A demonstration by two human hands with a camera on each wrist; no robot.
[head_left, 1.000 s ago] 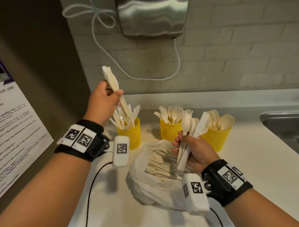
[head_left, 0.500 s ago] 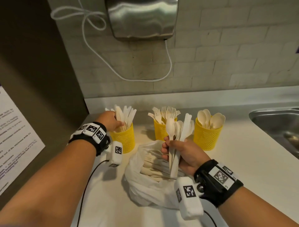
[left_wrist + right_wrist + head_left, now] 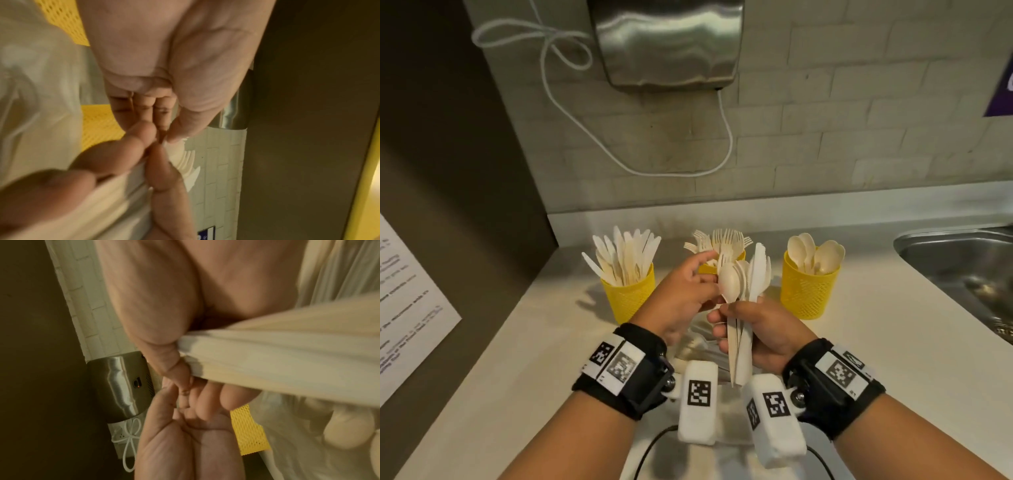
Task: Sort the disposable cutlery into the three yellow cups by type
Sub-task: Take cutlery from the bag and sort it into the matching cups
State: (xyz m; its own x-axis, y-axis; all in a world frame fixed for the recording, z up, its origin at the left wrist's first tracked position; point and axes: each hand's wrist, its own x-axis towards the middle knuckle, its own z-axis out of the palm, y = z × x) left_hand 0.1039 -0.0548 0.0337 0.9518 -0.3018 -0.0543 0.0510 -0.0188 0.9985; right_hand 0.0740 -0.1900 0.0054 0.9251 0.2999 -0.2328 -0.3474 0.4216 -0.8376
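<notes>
Three yellow mesh cups (image 3: 810, 291), cream cutlery (image 3: 743, 284), black wristbands (image 3: 633, 370) with black-and-white square codes.

Our left hand (image 3: 681, 294), empty of pale knives it held second ago, left yellow mesh knife cup (image 3: 628, 294); now reaches mixed pale cutlery bundle (image 3: 743, 294) in our right hand (image 3: 760, 337).

Both forearms reach forward, wrists close together. The right hand (image 3: 763, 337) is fisted, thumb on top, fingers curled tight. The left hand (image 3: 681, 294) sits just beside and above that fist, fingertips (image 3: 144, 129) meeting its thumb.
</notes>
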